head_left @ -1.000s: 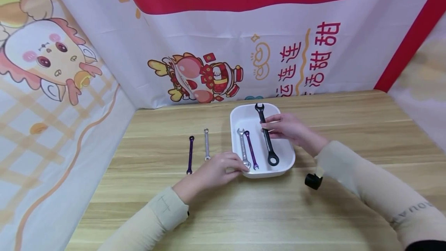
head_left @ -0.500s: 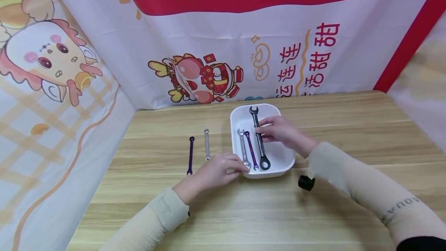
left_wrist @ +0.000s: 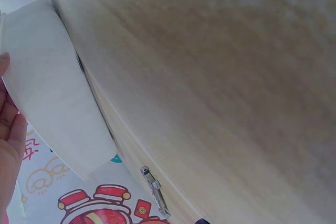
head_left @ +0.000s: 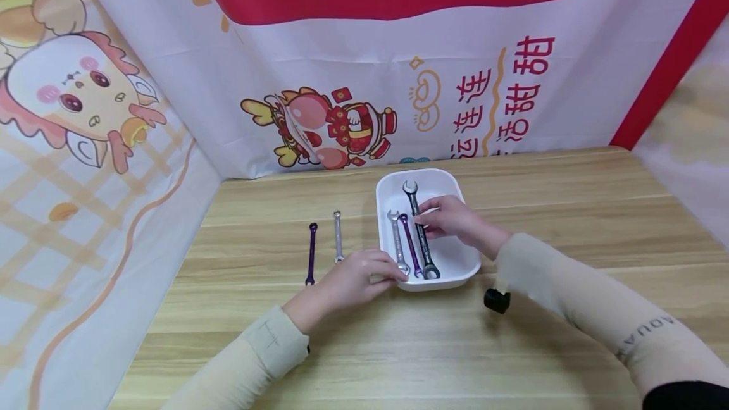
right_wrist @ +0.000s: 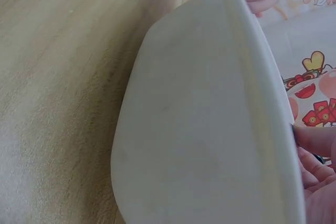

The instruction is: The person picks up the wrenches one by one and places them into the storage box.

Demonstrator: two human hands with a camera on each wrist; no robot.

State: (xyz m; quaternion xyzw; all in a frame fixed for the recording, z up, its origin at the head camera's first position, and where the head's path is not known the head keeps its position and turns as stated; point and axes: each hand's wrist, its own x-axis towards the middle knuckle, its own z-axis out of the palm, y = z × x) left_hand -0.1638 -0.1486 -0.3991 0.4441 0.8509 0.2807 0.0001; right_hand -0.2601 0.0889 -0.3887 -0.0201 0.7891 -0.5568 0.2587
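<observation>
In the head view my right hand [head_left: 452, 219] holds a large dark combination wrench [head_left: 424, 248] by its shaft, low inside a white tray [head_left: 458, 261]. To its left in the tray lie a small purple wrench [head_left: 410, 242] and a silver wrench [head_left: 397, 242], roughly side by side. My left hand [head_left: 361, 278] pinches the tray's near left corner at the rim. The right wrist view shows the tray's outer wall [right_wrist: 178, 103], with part of my right hand [right_wrist: 317, 182] beyond the rim; most of the dark wrench is hidden there.
Left of the tray, a purple wrench [head_left: 312, 252] and a smaller silver wrench [head_left: 338, 233] lie on the wooden table [head_left: 398, 353]. A printed cloth [head_left: 353, 49] hangs behind the table; another cloth [head_left: 114, 220] borders its left side. A black camera [head_left: 497, 300] sticks out under the right wrist.
My right hand has moved left and down with the dark wrench, bringing it beside the purple wrench in the tray. My left hand has stayed at the tray's corner.
</observation>
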